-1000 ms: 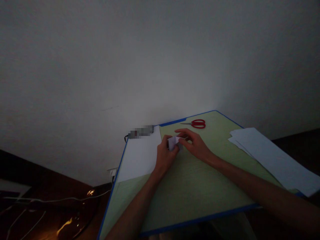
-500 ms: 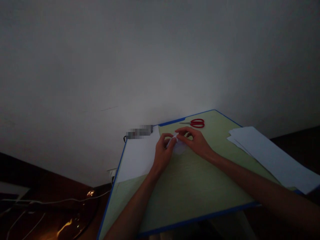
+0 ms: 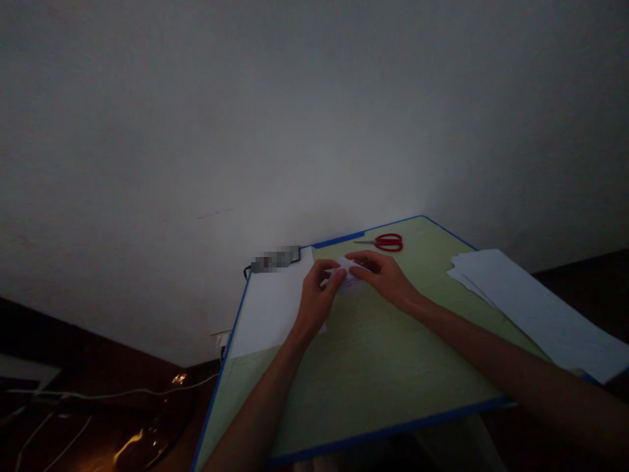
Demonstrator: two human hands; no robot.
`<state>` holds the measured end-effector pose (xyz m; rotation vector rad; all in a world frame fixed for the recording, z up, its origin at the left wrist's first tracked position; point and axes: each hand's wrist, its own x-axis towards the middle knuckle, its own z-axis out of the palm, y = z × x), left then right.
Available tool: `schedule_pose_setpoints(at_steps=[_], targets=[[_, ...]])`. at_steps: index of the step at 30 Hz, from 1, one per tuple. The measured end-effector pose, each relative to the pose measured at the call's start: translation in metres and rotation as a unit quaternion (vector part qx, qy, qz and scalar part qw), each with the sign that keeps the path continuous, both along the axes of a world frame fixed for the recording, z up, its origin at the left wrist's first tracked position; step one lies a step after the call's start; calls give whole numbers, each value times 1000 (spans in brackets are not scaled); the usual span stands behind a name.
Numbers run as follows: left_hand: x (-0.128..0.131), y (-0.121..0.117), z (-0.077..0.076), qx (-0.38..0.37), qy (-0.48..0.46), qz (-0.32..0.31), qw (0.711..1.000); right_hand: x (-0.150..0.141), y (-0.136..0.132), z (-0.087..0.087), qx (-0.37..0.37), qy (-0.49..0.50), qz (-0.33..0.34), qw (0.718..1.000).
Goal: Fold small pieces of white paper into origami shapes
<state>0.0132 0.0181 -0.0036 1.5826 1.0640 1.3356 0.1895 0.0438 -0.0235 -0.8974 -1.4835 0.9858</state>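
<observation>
Tabletop (image 3: 403,354) below, folded paper (image 3: 344,263) pinched by left hand (image 3: 314,293) and right hand (image 3: 389,278), fingers (image 3: 366,254) nearly closed, scissors (image 3: 388,248) at two o'clock.

- Left hand (image 3: 319,288) has slid a bit left and up in the frame from a second ago, and its thumb's gone from low on the folded paper (image 3: 346,263) up next to the right thumb.
- Right hand (image 3: 386,275) sits slightly higher than a second ago too.
- Paper looked like a skinny sliver half a second back, now there's a wider pale patch mid-frame.
- Bit of the white sheet (image 3: 272,308) now pokes out right of the left wrist.
</observation>
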Motion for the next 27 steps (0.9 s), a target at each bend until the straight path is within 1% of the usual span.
schedule_pose_setpoints(at_steps=[6, 8, 12, 16, 19, 22, 27], targets=[[-2, -1, 1, 71, 54, 24, 996, -3, -4, 5, 5, -4, 15, 1000], [-1, -1, 0, 78, 60, 33, 995, -4, -4, 6, 0, 2, 18, 1000], [0, 0, -4, 63, 68, 56, 994, -5, -4, 5, 11, 3, 18, 1000], [2, 0, -5, 101, 93, 71, 988, -4, -5, 4, 18, -7, 32, 999], [2, 0, -5, 126, 87, 69, 986, -5, -7, 4, 18, -10, 47, 999], [2, 0, -6, 125, 77, 64, 987, -5, -9, 4, 22, -10, 59, 998], [3, 1, -9, 91, 63, 69, 992, -6, -9, 6, 23, -6, 45, 999]])
